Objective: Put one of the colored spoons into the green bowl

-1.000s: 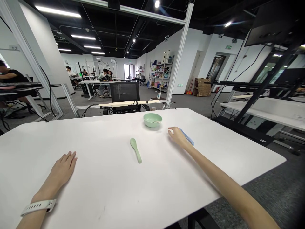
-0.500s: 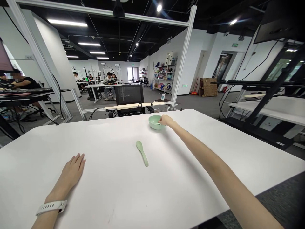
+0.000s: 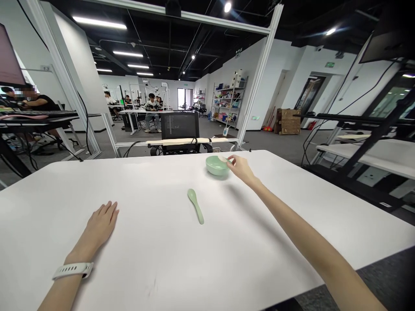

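Note:
A light green bowl [image 3: 216, 169] stands upright near the far edge of the white table [image 3: 145, 242]. My right hand [image 3: 240, 167] is at the bowl's right rim, its thumb and fingers pinching a small pale rounded piece [image 3: 222, 159]. That piece shows over the bowl's opening; its exact kind is unclear. Nearer to me lies a green spoon [image 3: 196, 207], its handle pointing toward me. On the left, my left hand [image 3: 101, 222] rests palm down on the tabletop with fingers stretched out, holding nothing.
Beyond the far edge are a black mesh chair [image 3: 180, 126] and a metal frame [image 3: 259, 77]. Other people sit at desks in the background. To the right stands another white desk [image 3: 366, 153] with black bars and cables.
My right hand has risen from inside the bowl to its right rim, and the pale piece now shows in its fingers. My left hand and the spoon stay put; the view has shifted slightly.

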`<state>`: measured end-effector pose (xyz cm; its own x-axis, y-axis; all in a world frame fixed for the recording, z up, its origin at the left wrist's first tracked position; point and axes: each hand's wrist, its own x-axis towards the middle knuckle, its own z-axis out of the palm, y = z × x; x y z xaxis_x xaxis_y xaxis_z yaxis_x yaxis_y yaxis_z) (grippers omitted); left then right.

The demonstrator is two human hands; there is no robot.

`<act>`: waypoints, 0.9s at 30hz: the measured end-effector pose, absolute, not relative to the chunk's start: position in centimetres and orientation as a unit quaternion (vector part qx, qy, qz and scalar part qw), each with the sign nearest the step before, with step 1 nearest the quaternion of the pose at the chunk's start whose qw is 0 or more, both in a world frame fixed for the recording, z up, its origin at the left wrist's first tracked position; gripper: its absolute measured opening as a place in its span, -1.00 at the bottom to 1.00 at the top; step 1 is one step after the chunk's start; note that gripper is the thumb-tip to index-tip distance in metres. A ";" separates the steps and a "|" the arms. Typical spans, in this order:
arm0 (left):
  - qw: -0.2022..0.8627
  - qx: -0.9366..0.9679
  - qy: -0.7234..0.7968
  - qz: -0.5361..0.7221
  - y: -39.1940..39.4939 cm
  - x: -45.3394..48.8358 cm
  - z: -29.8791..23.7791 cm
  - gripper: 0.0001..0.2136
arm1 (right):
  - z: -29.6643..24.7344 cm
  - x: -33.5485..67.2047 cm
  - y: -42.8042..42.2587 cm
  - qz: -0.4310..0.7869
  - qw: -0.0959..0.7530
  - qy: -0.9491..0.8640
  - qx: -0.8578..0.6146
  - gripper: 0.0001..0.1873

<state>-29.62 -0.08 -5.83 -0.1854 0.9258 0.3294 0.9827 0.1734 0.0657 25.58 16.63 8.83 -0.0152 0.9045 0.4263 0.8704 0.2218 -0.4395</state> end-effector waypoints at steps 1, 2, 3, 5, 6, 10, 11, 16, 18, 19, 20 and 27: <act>0.106 -0.630 -0.757 -0.135 -0.1 -29.7 -6.0 -0.37 | 8.1 26.1 15.3 0.027 0.338 -0.708 -0.619 -0.71; 0.104 -0.630 -0.757 -0.136 -0.1 -29.8 -6.1 -0.36 | 7.1 26.6 13.9 0.031 0.346 -0.705 -0.618 -0.71; 0.102 -0.629 -0.758 -0.136 -0.1 -29.8 -6.2 -0.35 | 6.1 26.9 12.5 0.037 0.351 -0.703 -0.618 -0.71; 0.095 -0.628 -0.761 -0.131 -0.1 -29.9 -6.3 -0.33 | 3.8 27.4 9.9 0.056 0.351 -0.703 -0.615 -0.69; 0.091 -0.627 -0.763 -0.128 -0.1 -30.0 -6.3 -0.31 | 2.8 27.5 8.8 0.069 0.348 -0.704 -0.615 -0.67; 0.081 -0.627 -0.764 -0.129 -0.1 -30.0 -6.3 -0.26 | -0.2 27.2 6.0 0.110 0.331 -0.697 -0.627 -0.67; 0.081 -0.627 -0.764 -0.130 0.0 -30.0 -6.2 -0.27 | -0.5 27.1 5.7 0.113 0.328 -0.695 -0.629 -0.68; 0.089 -0.625 -0.765 -0.131 0.2 -29.8 -6.1 -0.30 | -0.8 26.8 5.4 0.120 0.323 -0.688 -0.639 -0.68; 0.089 -0.626 -0.764 -0.128 0.2 -29.7 -6.0 -0.29 | -0.7 26.8 5.4 0.121 0.317 -0.686 -0.644 -0.67; 0.086 -0.626 -0.764 -0.125 0.2 -29.7 -5.9 -0.29 | -0.8 26.8 5.4 0.120 0.314 -0.686 -0.646 -0.68; 0.083 -0.627 -0.765 -0.122 0.1 -29.6 -5.8 -0.28 | -0.8 26.8 5.4 0.118 0.311 -0.686 -0.647 -0.68; 0.073 -0.618 -0.775 -0.111 -0.1 -29.4 -5.5 -0.31 | -0.9 26.9 5.4 0.115 0.300 -0.688 -0.651 -0.66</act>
<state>-29.39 -0.05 -5.45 -0.2267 0.9414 0.2496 0.9737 0.2127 0.0820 26.88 5.38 -0.94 0.0278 0.9645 0.2628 0.8258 0.1260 -0.5497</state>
